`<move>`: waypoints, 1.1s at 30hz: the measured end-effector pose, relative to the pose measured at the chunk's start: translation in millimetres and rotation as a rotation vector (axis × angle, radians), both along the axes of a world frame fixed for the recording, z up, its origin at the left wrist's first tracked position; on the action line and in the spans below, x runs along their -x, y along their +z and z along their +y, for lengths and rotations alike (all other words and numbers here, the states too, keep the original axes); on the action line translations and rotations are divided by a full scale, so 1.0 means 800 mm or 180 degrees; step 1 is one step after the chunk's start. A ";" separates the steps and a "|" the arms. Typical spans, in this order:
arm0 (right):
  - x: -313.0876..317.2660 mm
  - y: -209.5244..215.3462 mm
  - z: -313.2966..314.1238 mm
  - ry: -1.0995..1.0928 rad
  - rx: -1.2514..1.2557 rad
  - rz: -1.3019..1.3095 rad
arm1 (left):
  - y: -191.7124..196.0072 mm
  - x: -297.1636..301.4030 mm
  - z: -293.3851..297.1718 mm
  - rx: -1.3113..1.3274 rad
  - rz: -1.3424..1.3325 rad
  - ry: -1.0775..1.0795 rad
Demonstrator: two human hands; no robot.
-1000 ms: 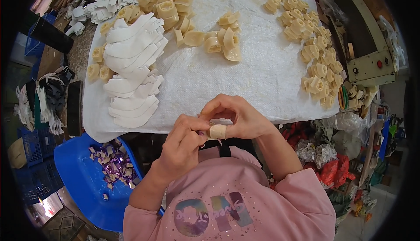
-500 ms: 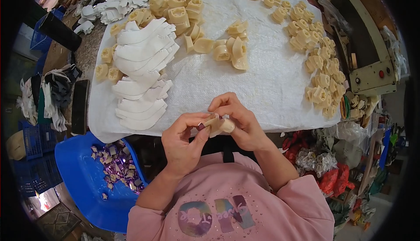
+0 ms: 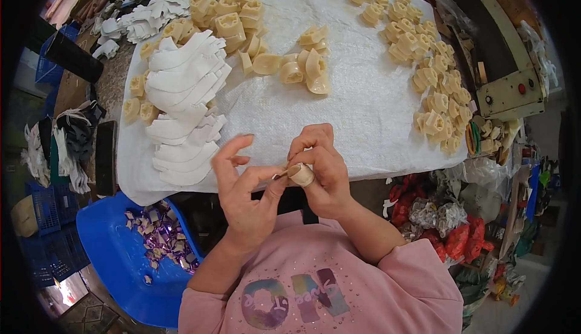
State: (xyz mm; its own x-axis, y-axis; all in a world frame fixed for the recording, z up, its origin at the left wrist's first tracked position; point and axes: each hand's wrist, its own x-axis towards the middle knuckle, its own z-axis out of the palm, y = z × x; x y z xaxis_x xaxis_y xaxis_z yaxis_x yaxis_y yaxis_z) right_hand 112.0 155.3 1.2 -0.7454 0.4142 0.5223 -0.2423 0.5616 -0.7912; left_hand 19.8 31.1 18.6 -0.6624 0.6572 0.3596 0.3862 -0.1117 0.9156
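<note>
Just over the table's near edge, my right hand (image 3: 328, 173) grips a small cream moulded piece (image 3: 302, 175) with a rounded, hollow-looking end. My left hand (image 3: 247, 204) pinches at the left edge of that piece with thumb and index finger, its other fingers raised and spread. What exactly lies in that pinch is too small to make out. To the left, overlapping white curved cut pieces (image 3: 184, 79) lie in a long stack. Behind them rises a heap of similar cream moulded pieces (image 3: 230, 26). A few more cream pieces (image 3: 315, 70) sit mid-table.
A white woven sheet (image 3: 260, 113) covers the table. Several cream pieces (image 3: 445, 85) line its right side. At lower left, a blue tub (image 3: 100, 231) holds shiny purple scraps (image 3: 162, 231). A black cylinder (image 3: 75, 58) stands far left. Right are a beige machine (image 3: 511, 96) and red bags (image 3: 466, 243).
My left hand's outer fingers have lifted and spread, while its thumb and index finger stay at the piece. The cream piece has turned, its rounded end now facing up. The view has shifted slightly.
</note>
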 end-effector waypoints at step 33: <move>0.004 0.015 0.001 0.0930 0.2721 -0.0663 | -0.015 -0.016 -0.001 -0.0389 -0.2198 -0.1353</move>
